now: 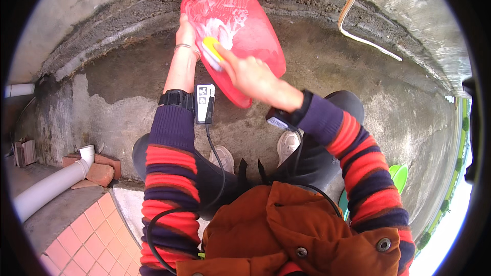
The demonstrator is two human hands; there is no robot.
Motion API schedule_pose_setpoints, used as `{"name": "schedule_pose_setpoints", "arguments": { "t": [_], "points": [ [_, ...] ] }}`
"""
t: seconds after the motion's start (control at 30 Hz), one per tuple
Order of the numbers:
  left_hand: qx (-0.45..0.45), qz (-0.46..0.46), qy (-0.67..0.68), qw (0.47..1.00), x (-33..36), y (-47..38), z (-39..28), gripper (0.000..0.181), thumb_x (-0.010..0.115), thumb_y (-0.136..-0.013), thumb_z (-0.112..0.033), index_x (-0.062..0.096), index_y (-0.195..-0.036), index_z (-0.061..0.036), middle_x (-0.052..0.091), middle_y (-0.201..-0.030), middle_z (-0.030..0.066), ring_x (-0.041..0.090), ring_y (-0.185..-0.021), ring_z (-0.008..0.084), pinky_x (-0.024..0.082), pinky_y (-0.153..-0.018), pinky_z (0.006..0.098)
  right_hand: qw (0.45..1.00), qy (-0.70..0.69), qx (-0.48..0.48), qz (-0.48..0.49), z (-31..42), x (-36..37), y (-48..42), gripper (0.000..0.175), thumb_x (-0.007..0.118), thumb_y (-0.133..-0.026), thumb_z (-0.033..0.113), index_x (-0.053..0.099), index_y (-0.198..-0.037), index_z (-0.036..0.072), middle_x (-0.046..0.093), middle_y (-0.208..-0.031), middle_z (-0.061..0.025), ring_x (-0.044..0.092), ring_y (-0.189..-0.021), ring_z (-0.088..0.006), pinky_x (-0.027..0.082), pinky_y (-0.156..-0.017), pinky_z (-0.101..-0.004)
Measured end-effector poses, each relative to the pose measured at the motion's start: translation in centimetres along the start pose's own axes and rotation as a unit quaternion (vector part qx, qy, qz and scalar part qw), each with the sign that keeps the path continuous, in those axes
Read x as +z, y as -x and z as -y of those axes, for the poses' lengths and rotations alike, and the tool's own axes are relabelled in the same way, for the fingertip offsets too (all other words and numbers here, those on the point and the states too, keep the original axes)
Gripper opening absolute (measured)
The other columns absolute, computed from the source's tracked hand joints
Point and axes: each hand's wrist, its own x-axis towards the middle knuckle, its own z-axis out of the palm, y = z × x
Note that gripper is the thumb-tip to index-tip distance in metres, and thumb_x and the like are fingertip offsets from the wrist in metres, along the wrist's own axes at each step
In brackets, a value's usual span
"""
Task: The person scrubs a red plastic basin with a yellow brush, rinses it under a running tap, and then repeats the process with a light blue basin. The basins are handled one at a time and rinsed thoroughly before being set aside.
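Note:
A red plastic basin [261, 42] is tilted up before me, its outer wall turned towards me. White suds [220, 32] are smeared over its upper left part. My left hand [187, 32] grips the basin's rim on the left; some of its fingers are hidden behind the plastic. In my right hand [249, 74] is a scrub brush [211, 48] with a yellow back and pale bristles. The bristles lie against the sudsy wall close to the rim.
A white drain pipe [57, 184] with broken bricks [100, 174] stands at lower left, beside pink tiles [96, 234]. A thin pipe [347, 7] runs down the wall at upper right. Green plastic containers [399, 176] sit by my right arm. Cables [216, 149] hang from both wrist devices.

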Motion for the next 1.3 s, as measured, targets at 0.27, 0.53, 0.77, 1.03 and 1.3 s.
{"name": "schedule_pose_setpoints", "arguments": {
  "t": [0.27,0.53,0.77,1.03,1.3],
  "points": [
    [-0.013,-0.014,-0.111,0.994,0.9,-1.2,0.6,0.057,0.038,-0.096,-0.052,0.056,-0.119,-0.0026,0.064,-0.109,0.0125,0.062,-0.098,0.0250,0.049,-0.085,0.0389,0.991,0.050,-0.034,-0.119,-0.7,0.2,-1.5,0.044,0.048,-0.094,0.032,0.042,-0.136,0.021,0.060,-0.060,-0.0196,0.060,-0.054,-0.0401,0.049,-0.051,-0.0514],
    [-0.002,0.151,0.038,0.988,-0.3,-2.4,0.2,0.051,0.036,-0.099,-0.046,0.050,-0.127,-0.0053,0.059,-0.121,0.0127,0.059,-0.109,0.0258,0.047,-0.095,0.0423,0.994,0.105,-0.028,0.011,-5.6,4.2,4.8,0.046,0.052,-0.092,0.031,0.042,-0.136,0.027,0.059,-0.057,-0.0147,0.061,-0.054,-0.0370,0.050,-0.051,-0.0481],
    [0.152,0.115,-0.181,0.965,-1.0,-0.4,7.2,0.046,0.064,-0.088,-0.037,0.063,-0.111,0.0027,0.067,-0.105,0.0071,0.060,-0.094,0.0134,0.046,-0.084,0.0275,0.998,0.036,0.031,0.031,-6.7,2.6,2.0,0.040,0.053,-0.091,0.033,0.052,-0.129,0.020,0.066,-0.082,-0.0194,0.065,-0.076,-0.0375,0.052,-0.069,-0.0481],
    [0.107,0.074,-0.235,0.963,1.0,-2.3,3.4,0.068,0.049,-0.091,-0.055,0.060,-0.110,0.0099,0.065,-0.104,0.0164,0.064,-0.089,0.0209,0.050,-0.079,0.0338,0.984,0.118,-0.030,-0.129,-5.6,-4.5,-2.5,0.042,0.053,-0.091,0.027,0.049,-0.133,0.022,0.065,-0.078,-0.0192,0.063,-0.061,-0.0365,0.051,-0.054,-0.0468],
    [0.026,0.100,-0.249,0.963,1.9,-1.8,1.2,0.070,0.051,-0.089,-0.056,0.060,-0.111,0.0104,0.064,-0.107,0.0187,0.063,-0.093,0.0239,0.049,-0.083,0.0361,0.970,0.187,-0.080,-0.136,-6.8,-4.6,-2.0,0.057,0.058,-0.088,0.021,0.038,-0.141,0.025,0.056,-0.055,-0.0149,0.060,-0.047,-0.0301,0.050,-0.045,-0.0432]
  ]
}}
